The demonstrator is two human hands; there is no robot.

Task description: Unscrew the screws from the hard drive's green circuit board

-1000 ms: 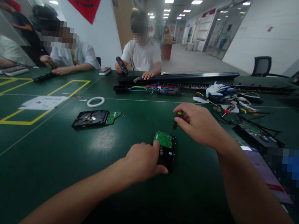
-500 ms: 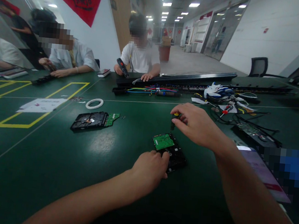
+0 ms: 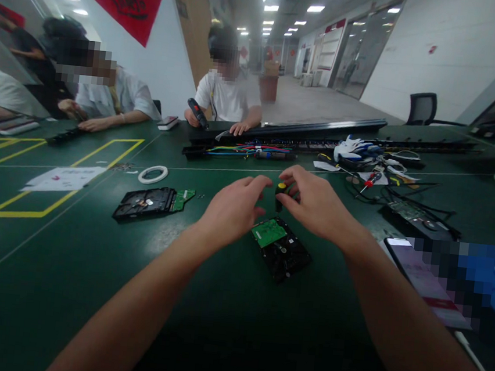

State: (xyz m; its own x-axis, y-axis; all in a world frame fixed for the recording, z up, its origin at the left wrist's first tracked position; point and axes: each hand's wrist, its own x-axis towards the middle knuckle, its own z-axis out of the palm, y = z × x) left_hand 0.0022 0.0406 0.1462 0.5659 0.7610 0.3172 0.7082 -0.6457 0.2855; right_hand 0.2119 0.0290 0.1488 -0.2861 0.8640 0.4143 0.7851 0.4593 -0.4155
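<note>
A black hard drive [image 3: 283, 253] with a green circuit board [image 3: 268, 232] on top lies on the green table [image 3: 90, 275] in front of me. My right hand [image 3: 316, 204] is closed on a small screwdriver [image 3: 280, 195] with a yellow cap, held upright just above the far end of the board. My left hand [image 3: 233, 210] hovers over the board's left side, fingers curled and apart, its fingertips close to the screwdriver. I cannot tell whether they touch it.
A second hard drive [image 3: 149, 202] lies to the left, with a tape roll [image 3: 153, 173] and a paper sheet [image 3: 62, 177] beyond. Cables, a long black chassis [image 3: 291, 132], gloves and tools fill the far right. A phone [image 3: 426, 278] lies at right. Two people sit across the table.
My left hand let go of the drive's near end and rose toward the screwdriver. The drive has been turned slightly. My right hand lifted the screwdriver off the board.
</note>
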